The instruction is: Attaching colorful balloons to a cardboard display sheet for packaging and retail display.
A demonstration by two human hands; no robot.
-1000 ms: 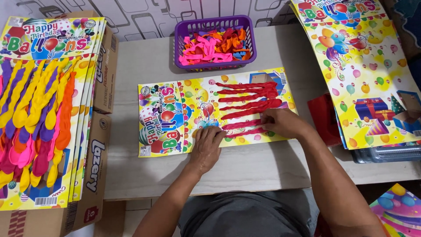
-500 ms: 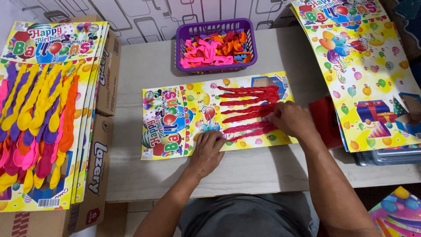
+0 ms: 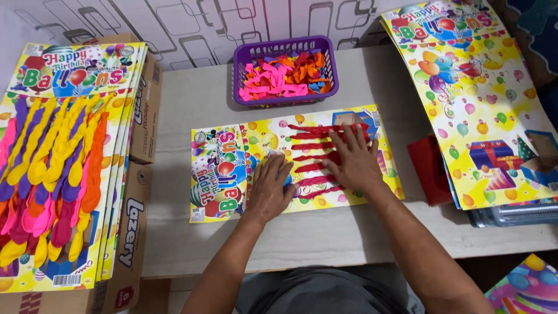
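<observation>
A colourful printed balloon card [image 3: 224,174] lies flat on the white table [image 3: 192,99] in front of me. Several long red balloons [image 3: 317,131] are fixed in rows across its right half. My left hand [image 3: 270,189] presses palm-down on the card's middle, fingers close together. Spread flat over the red balloons, my right hand [image 3: 351,160] has its fingers apart. Neither hand grips anything.
A purple basket [image 3: 285,47] of loose pink, orange and blue balloons stands behind the card. Finished cards with long balloons [image 3: 55,163] are stacked on cardboard boxes [image 3: 136,232] at left. Blank printed cards [image 3: 482,99] lie at right beside a red box [image 3: 430,168].
My right hand slid left from the card's right edge onto the red balloons and spread flat. My left hand shifted slightly up on the card.
</observation>
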